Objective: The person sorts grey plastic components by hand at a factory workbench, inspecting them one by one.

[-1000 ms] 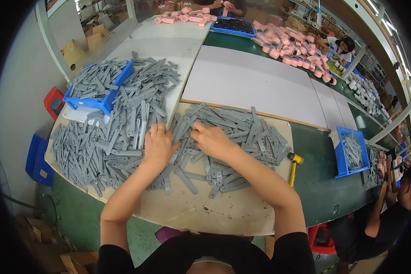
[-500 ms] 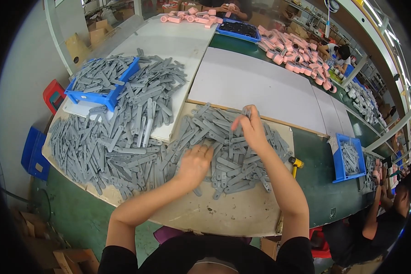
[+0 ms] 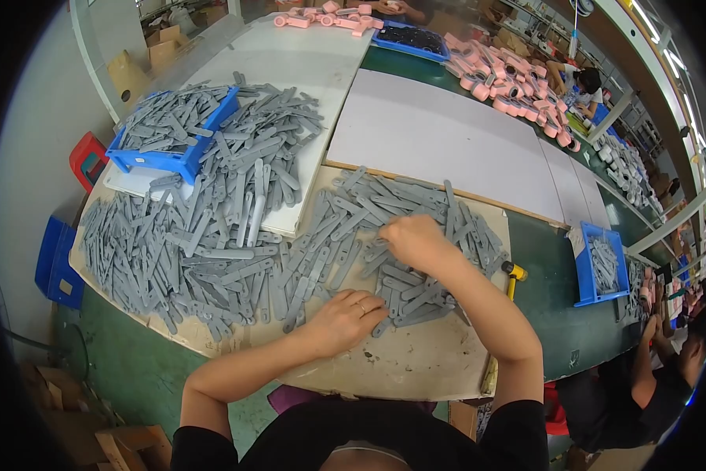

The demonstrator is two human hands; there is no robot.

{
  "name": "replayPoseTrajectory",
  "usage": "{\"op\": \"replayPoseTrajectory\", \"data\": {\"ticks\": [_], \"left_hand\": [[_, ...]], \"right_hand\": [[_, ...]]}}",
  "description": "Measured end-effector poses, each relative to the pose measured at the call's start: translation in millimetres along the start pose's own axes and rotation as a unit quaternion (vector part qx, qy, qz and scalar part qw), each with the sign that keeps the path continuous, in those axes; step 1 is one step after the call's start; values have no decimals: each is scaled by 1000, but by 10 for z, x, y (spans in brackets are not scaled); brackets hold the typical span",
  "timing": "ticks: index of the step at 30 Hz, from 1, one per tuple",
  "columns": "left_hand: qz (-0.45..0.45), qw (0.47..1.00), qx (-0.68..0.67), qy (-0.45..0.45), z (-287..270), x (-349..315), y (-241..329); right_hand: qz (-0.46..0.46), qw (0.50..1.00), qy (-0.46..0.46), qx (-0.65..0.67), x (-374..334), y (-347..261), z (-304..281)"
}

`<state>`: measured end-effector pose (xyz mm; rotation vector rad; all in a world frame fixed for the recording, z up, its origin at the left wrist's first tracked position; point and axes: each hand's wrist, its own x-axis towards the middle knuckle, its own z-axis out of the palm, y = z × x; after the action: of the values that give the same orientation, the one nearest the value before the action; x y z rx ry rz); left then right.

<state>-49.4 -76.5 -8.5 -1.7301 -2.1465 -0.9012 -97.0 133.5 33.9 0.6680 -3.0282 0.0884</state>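
Flat grey plastic strips (image 3: 404, 282), long and rounded at the ends, lie in a loose pile before me. My left hand (image 3: 345, 320) rests low at the pile's near edge, its fingers curled together beside a few strips; whatever they hold is hidden. Farther forward, my right hand (image 3: 417, 242) is closed over the middle of the pile, knuckles up. Its fingertips are out of sight, so I cannot make out what is in them. Between the hands, a patch of bare board shows among the strips.
A larger heap of grey strips (image 3: 164, 259) spreads to the left, below a full blue crate (image 3: 176, 161). A yellow-and-black tool (image 3: 514, 272) lies right of the pile. Farther off are a blue bin (image 3: 600, 267), pink handled parts (image 3: 510, 86) and co-workers.
My right hand has come down and toward me onto the pile, its fingers folding in. My left hand has moved nearer to me, to the pile's near edge. Strips between them have shifted.
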Motion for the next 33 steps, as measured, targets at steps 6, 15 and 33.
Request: {"op": "replayPoseTrajectory", "data": {"ticks": [6, 15, 33], "left_hand": [[8, 997, -79, 9, 61, -48, 0], [10, 991, -129, 20, 18, -43, -68], [-105, 992, 22, 66, -174, -56, -177]], "right_hand": [[39, 994, 97, 43, 133, -170, -78], [163, 894, -11, 418, 212, -27, -152], [273, 917, 224, 184, -67, 115, -383]]}}
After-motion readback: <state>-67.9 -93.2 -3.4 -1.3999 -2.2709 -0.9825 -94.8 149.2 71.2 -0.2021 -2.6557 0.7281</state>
